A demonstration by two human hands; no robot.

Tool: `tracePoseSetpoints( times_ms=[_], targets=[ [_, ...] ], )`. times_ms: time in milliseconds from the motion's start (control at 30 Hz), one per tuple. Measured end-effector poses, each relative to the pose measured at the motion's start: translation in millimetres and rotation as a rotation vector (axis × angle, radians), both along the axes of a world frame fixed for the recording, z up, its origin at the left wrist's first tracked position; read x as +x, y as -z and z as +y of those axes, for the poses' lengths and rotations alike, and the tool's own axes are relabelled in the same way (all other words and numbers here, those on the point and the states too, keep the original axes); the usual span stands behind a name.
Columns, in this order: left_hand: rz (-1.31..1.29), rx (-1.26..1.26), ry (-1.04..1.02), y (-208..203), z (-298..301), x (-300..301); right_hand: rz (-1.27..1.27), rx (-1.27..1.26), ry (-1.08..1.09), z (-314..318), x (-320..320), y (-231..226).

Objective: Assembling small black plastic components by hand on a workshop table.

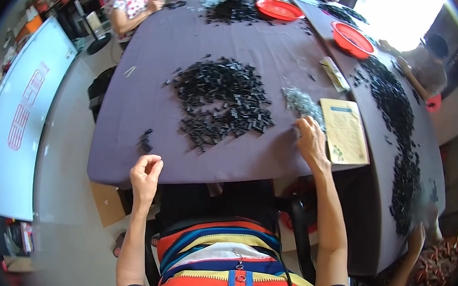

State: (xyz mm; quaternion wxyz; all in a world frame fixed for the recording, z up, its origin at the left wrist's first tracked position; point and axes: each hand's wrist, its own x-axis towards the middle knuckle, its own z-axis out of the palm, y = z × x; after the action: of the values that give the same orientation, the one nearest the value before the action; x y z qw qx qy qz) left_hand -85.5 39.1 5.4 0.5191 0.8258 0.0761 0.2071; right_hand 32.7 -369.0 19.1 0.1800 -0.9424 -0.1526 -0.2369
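My left hand (145,178) is closed in a pinch over the table's near edge; whatever its fingertips hold is too small to make out. Just beyond it lies a little group of black pieces (145,140). My right hand (311,142) reaches to the near side of a heap of small clear pieces (303,101), its fingers curled together and pointing down. What sits between those fingertips is hidden. In front of me, between the hands, spreads a large heap of small black rectangular pieces (219,101).
A tan notebook (344,133) lies beside my right hand, with a rolled packet (335,75) beyond it. Red basins (280,10) and more black heaps (394,115) stand farther off on the purple-grey tablecloth (140,96). Other people sit around the tables, one (420,272) close on my right.
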Motion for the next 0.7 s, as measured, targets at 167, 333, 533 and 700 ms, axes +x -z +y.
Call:
tracePoseSetpoints(
  times_ms=[167, 333, 533, 700],
  targets=[
    [-0.139, 0.297, -0.037, -5, 11, 6, 0.122, 0.044, 0.021, -10, 5, 1],
    [-0.203, 0.4, -0.12, 5, 18, 19, 0.102, 0.057, -0.032, -19, 7, 5],
    [-0.205, 0.637, -0.184, -4, 25, 29, 0.082, -0.065, -0.009, -14, 9, 12],
    [-0.146, 0.714, -0.067, -6, 27, 46, 0.036, -0.147, 0.039, -1, -1, 14]
  ],
)
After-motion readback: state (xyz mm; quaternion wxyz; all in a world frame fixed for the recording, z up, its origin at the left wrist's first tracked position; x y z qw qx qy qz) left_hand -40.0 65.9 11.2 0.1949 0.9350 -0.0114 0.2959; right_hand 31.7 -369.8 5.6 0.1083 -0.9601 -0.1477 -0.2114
